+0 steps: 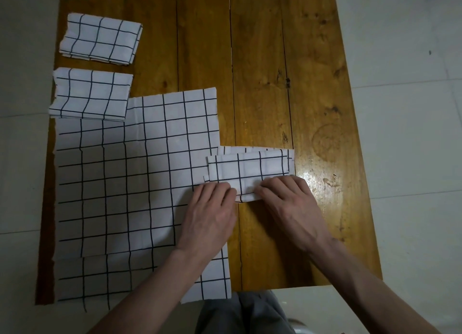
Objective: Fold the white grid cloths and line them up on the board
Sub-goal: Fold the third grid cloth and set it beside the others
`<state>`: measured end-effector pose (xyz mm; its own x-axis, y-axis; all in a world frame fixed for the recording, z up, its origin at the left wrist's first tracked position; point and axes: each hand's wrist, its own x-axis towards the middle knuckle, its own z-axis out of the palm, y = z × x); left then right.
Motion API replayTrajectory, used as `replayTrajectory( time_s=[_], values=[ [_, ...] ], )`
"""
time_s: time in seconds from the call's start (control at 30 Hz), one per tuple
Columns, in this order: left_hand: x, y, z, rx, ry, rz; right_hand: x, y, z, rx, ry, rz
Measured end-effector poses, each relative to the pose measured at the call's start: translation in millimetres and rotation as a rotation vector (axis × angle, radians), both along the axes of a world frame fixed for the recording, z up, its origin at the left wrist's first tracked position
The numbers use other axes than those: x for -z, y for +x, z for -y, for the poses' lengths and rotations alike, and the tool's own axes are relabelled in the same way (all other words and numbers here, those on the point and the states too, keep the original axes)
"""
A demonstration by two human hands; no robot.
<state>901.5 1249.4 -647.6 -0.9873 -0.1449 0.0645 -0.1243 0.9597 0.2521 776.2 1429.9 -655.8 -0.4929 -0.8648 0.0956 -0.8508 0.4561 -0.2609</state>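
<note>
A half-folded white grid cloth (250,167) lies near the middle of the wooden board (262,71). My left hand (210,213) and my right hand (287,203) both pinch its near edge, fingers closed on the fabric. Two folded grid cloths sit at the board's left side, one at the far corner (101,38) and one just below it (91,93). Flat unfolded grid cloths (125,178) are stacked over the left front of the board, partly under my left hand and the cloth in my hands.
The board rests on a pale tiled floor (412,133). Its right half shows bare glossy wood (325,108). My grey trousers (245,313) appear below the board's front edge.
</note>
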Motion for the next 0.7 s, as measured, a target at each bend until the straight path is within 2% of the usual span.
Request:
replayTrajectory(
  time_s=[0.17, 0.4, 0.57, 0.7],
  values=[
    [1, 6, 10, 0.005, 0.057, -0.053, -2, -6, -4, -0.025, -0.075, -0.001],
    [-10, 6, 21, -0.032, 0.224, -0.166, -15, -19, -6, 0.069, -0.195, 0.037],
    [-17, 9, 32, 0.056, 0.258, -0.284, -30, -24, -11, -0.018, -0.31, 0.136],
    [-12, 15, 37, 0.065, 0.315, -0.31, -35, -26, -14, 0.072, -0.402, 0.313]
  ],
)
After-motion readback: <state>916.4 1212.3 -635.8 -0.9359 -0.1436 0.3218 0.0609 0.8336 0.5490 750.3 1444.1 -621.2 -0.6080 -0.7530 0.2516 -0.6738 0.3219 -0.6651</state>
